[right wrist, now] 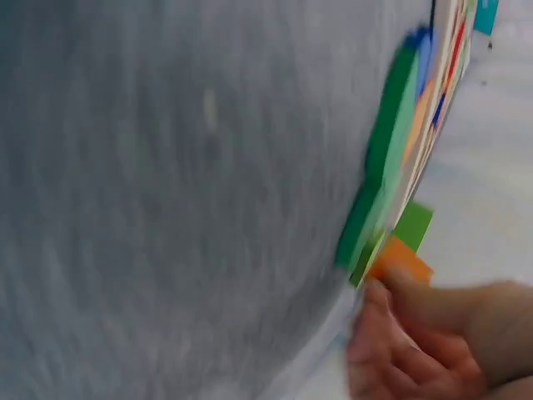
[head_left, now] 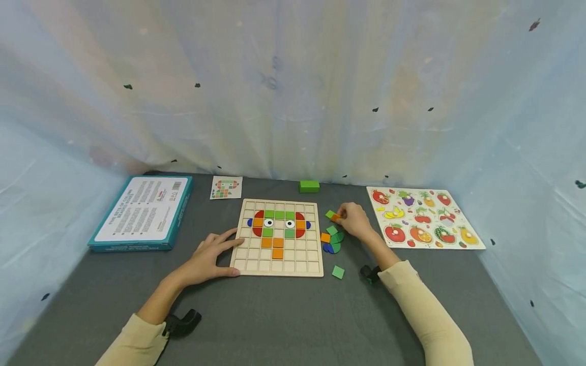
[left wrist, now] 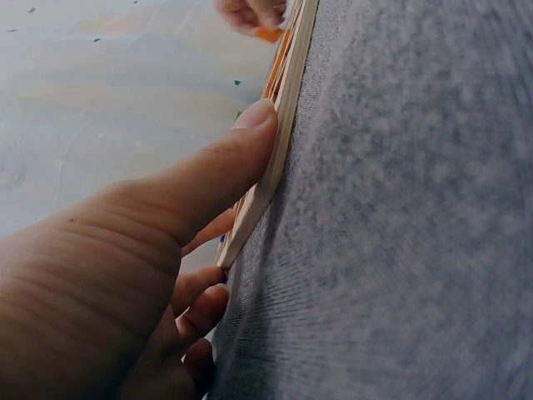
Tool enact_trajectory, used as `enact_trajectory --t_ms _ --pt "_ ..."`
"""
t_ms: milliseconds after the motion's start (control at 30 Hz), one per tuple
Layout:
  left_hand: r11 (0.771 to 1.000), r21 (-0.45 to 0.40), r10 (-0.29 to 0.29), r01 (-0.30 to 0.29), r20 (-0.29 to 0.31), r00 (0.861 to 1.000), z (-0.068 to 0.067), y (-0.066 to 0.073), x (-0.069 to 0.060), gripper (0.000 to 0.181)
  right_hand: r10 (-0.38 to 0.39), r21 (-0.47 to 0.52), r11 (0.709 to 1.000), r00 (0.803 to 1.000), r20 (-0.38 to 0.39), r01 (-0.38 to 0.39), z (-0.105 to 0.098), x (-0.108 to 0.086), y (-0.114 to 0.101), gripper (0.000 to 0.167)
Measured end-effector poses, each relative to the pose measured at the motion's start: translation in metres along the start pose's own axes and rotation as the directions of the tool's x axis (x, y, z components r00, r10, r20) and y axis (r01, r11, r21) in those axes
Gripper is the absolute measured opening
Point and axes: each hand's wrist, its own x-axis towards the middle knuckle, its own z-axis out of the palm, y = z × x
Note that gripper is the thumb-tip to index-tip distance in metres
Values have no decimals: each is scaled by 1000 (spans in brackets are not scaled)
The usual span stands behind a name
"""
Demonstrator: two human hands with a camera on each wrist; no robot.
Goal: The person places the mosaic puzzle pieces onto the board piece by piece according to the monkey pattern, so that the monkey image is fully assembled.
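Observation:
A wooden grid board (head_left: 302, 264) lies flat, with coloured tiles forming a face with two eyes in its upper half. Two orange squares and a third below (head_left: 277, 253) sit in the middle cells. My left hand (head_left: 208, 258) rests against the board's left edge, thumb at the near corner and fingers stretched onto the rim. To the right of the board, my right hand (head_left: 356, 221) pinches an orange square tile (right wrist: 401, 260) between thumb and fingertips. A green tile (head_left: 329, 214) is right beside that orange one. Several green, blue and orange pieces (head_left: 336, 238) lie just nearer.
A lone green square (head_left: 338, 272) lies off the board's near right corner. Behind the board are a pattern card (head_left: 226, 187) and a green block (head_left: 309, 186). A teal box (head_left: 142, 213) stands left; a fruit puzzle board (head_left: 423, 218) lies right. Curtains enclose the table.

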Motion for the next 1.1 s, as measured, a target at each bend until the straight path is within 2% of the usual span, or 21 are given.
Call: enact_trajectory --t_ms 67,100,167,233,333,433,600,700,767,967,1100 --pt "1000 -2 -8 8 3 1000 0 1 1 86 -60 67 996 998 -36 62 6 -4 -13 6" --pt "1000 -2 -10 10 5 1000 0 1 1 86 -98 107 989 995 -31 101 9 -7 -21 5" --pt "1000 -2 -18 18 9 1000 0 0 1 86 -191 219 959 981 36 179 16 -13 -41 8" --pt "1000 -3 -22 22 12 1000 0 0 1 85 -270 331 920 952 146 210 25 -21 -61 11" --pt "1000 2 -11 11 6 1000 1 -1 1 85 -365 400 883 896 253 247 39 -33 -86 10" --pt "1000 3 -4 4 2 1000 1 -1 2 85 -399 361 886 874 277 290 53 -43 -102 7" --pt "1000 1 -18 18 19 1000 0 0 2 86 -425 134 904 881 205 405 69 -57 -116 5" --pt "1000 -1 -18 18 20 1000 0 0 2 85 -455 14 888 876 159 459 74 -62 -120 7" --pt "1000 3 -12 12 16 1000 0 0 2 85 -472 -32 876 869 145 481 75 -65 -122 7" --pt "1000 3 -5 5 10 1000 0 0 2 84 -485 -29 870 863 140 493 77 -72 -125 4" --pt "1000 -1 -2 2 -1 1000 1 0 1 84 -517 -8 853 847 127 522 77 -77 -124 7"
